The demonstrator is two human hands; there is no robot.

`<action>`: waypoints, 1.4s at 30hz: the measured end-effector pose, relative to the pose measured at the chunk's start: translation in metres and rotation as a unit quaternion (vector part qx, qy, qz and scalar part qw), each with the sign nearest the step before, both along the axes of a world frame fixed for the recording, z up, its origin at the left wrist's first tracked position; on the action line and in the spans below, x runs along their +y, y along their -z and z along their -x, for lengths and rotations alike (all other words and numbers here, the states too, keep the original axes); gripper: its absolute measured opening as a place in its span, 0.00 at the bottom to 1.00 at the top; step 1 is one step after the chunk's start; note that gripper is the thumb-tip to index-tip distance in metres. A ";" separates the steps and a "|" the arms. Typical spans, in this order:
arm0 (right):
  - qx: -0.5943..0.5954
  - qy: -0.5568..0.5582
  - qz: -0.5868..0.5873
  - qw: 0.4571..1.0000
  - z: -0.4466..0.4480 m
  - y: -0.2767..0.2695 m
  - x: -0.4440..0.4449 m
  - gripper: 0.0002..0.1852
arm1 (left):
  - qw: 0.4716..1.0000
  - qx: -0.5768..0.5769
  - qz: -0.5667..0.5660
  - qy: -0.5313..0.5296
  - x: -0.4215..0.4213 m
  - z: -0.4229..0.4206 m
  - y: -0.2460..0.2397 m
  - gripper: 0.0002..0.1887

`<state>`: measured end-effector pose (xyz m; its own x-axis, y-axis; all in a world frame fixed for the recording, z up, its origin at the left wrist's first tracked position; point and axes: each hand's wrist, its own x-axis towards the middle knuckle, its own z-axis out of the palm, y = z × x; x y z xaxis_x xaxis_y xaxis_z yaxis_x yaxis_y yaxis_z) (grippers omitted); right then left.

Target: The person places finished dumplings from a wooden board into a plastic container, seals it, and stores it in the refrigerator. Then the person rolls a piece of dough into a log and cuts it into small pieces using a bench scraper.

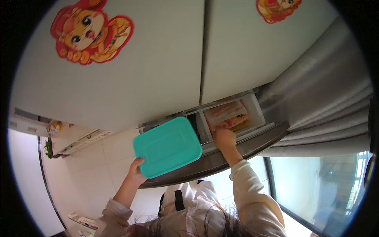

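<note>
My left hand point(138, 171) grips a rectangular teal plastic lid point(168, 148) by its near left corner, thumb on top; whether a container sits under it cannot be seen. The lid hangs over the left part of a pulled-out refrigerator drawer point(260, 140). Down in the drawer's right part is my right hand point(225, 138), at the front left edge of a white bin point(258, 109). Its fingers touch a pink printed food packet point(234, 121), and their tips are hidden. Clear bags with pinkish contents point(226, 109) lie behind that packet.
Two closed refrigerator doors point(165, 68) with cartoon stickers point(91, 35) rise beyond the drawer. A grey curtain point(319, 127) hangs at the right, beside a glass panel point(311, 183). A green plant point(48, 147) and a white shelf unit point(80, 142) are at the far left.
</note>
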<state>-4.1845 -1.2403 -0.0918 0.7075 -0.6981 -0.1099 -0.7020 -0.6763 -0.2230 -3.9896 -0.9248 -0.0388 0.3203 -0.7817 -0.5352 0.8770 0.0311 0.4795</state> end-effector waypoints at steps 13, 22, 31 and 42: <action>-0.119 0.079 -0.066 0.988 0.030 -0.004 0.023 0.12 | 0.990 -0.011 -0.061 0.126 -0.104 -0.036 0.071 0.36; -0.188 0.081 -0.062 0.977 0.033 -0.007 0.031 0.10 | 0.987 0.027 -0.099 0.125 -0.121 -0.032 0.140 0.39; -0.174 0.088 -0.069 0.978 0.033 -0.006 0.031 0.11 | 0.984 0.062 -0.123 0.113 -0.099 -0.030 0.150 0.38; -0.167 0.081 -0.053 0.981 0.031 -0.011 0.028 0.10 | 0.977 0.064 -0.151 0.135 -0.110 -0.023 0.159 0.37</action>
<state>-4.2158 -1.2122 -0.0804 0.5965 -0.8020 0.0319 -0.6741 -0.5221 -0.5225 -3.9666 -1.0352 -0.1977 0.0386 -0.6282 -0.7771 0.8870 -0.3366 0.3161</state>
